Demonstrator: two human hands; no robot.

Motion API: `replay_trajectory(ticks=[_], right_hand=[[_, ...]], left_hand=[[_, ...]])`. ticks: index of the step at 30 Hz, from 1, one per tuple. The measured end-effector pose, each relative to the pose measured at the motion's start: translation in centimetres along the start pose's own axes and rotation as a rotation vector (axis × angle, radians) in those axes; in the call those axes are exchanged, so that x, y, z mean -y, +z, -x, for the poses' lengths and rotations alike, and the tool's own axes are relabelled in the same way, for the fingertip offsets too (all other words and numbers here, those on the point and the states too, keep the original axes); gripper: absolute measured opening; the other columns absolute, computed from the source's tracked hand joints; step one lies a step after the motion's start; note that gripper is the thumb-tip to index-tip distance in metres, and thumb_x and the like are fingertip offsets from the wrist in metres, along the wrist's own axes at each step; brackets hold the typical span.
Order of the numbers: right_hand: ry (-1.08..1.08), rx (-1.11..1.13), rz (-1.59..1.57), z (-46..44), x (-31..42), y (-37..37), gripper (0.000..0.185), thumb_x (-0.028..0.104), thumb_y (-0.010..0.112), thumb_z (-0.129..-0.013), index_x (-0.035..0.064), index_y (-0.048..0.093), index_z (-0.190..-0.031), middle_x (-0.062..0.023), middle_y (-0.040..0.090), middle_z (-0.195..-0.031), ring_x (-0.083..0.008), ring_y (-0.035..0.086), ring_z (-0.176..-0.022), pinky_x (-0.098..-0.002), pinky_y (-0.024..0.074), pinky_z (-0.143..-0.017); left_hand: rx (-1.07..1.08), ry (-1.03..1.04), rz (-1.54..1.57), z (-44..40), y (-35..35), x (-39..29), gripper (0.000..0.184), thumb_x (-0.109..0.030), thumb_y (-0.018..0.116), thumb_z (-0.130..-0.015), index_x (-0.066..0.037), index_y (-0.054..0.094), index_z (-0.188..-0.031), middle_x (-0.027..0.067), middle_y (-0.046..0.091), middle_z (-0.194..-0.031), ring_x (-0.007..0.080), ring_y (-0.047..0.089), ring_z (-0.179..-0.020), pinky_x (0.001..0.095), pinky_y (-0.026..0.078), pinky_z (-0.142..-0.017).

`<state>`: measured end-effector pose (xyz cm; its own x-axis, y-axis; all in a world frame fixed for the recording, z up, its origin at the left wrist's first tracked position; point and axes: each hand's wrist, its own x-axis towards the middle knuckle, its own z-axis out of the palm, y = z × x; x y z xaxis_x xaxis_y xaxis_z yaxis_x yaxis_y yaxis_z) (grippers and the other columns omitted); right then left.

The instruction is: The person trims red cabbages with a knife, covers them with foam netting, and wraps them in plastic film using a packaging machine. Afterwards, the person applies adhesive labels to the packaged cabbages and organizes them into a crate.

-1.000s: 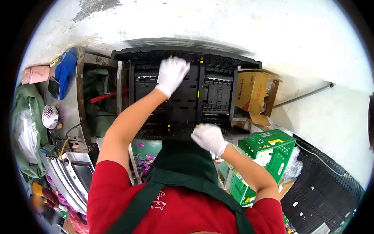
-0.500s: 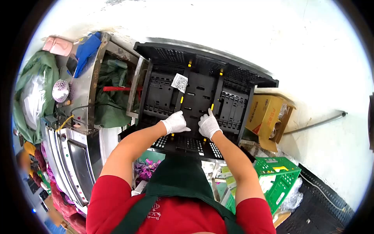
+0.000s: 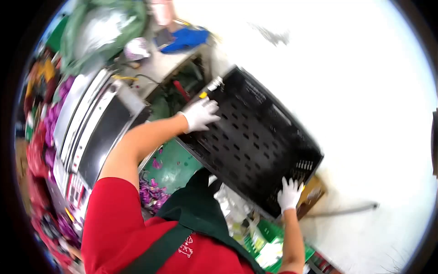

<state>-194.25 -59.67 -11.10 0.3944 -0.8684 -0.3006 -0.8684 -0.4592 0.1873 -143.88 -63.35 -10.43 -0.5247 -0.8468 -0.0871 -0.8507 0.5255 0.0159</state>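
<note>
A black plastic folding crate [image 3: 248, 141] lies tilted in front of me, its slotted floor showing between its walls. My left hand [image 3: 200, 114], in a white glove, rests at the crate's left end with its fingers spread. Just above it are a yellow latch [image 3: 203, 95] and a pale label [image 3: 215, 84]. At the lower right end, my gloved right hand [image 3: 289, 194] touches the end wall, fingers apart. Neither hand is wrapped round anything. The picture is somewhat blurred by motion.
A steel machine [image 3: 102, 132] stands at the left, below a bench with a blue cloth [image 3: 187, 40] and a green bag [image 3: 73, 45]. Purple scraps [image 3: 153, 196] lie on the green floor [image 3: 171, 160]. A cardboard box [image 3: 315, 194] and a green crate [image 3: 269, 230] sit lower right.
My hands have moved from the crate's middle out to its two ends. The inner folded panels no longer cover the floor at the ends. The view has turned, so the crate appears slanted.
</note>
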Motion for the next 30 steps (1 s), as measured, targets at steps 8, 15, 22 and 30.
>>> replay_trajectory(ticks=[8, 15, 22, 30], right_hand=[[-0.136, -0.413, -0.917, -1.7, 11.1, -10.0, 0.032, 0.004, 0.056, -0.082, 0.0014, 0.062, -0.113, -0.0147, 0.062, -0.111, -0.0305, 0.054, -0.108, -0.0399, 0.04, -0.099], [-0.281, 0.111, -1.518, -5.2, 32.4, -19.8, 0.036, 0.015, 0.046, -0.094, 0.0073, 0.054, -0.128, -0.01, 0.052, -0.132, -0.021, 0.043, -0.126, -0.0386, 0.0298, -0.107], [0.119, 0.294, -1.696, -14.9, 48.8, -22.2, 0.05, 0.042, 0.047, -0.088, 0.0174, 0.049, -0.131, -0.0096, 0.041, -0.141, -0.0287, 0.036, -0.132, -0.0531, 0.0243, -0.107], [0.137, 0.256, -1.925, -17.4, 53.2, -20.7, 0.061, 0.046, 0.03, -0.09, 0.006, 0.049, -0.132, -0.0126, 0.053, -0.13, -0.0317, 0.05, -0.12, -0.0437, 0.0411, -0.102]], left_hand=[[-0.24, -0.327, 1.035, 13.4, -11.5, -14.3, 0.04, -0.037, 0.064, -0.088, -0.011, 0.063, -0.117, 0.0103, 0.067, -0.108, 0.0281, 0.064, -0.097, 0.035, 0.051, -0.086], [-0.663, -0.745, 0.869, 29.8, -16.7, -13.8, 0.036, -0.032, 0.066, -0.088, -0.01, 0.063, -0.116, 0.0073, 0.068, -0.101, 0.0261, 0.065, -0.095, 0.0344, 0.051, -0.088], [-1.369, -1.378, 0.873, 54.5, -15.4, -5.9, 0.034, -0.021, 0.068, -0.087, -0.003, 0.063, -0.115, 0.0093, 0.066, -0.109, 0.0158, 0.062, -0.1, 0.0302, 0.049, -0.09], [-1.115, -2.295, -0.005, 88.8, -2.6, 5.7, 0.077, -0.044, 0.073, -0.078, -0.003, 0.044, -0.136, 0.0228, 0.054, -0.126, 0.032, 0.054, -0.116, 0.0381, 0.044, -0.099]])
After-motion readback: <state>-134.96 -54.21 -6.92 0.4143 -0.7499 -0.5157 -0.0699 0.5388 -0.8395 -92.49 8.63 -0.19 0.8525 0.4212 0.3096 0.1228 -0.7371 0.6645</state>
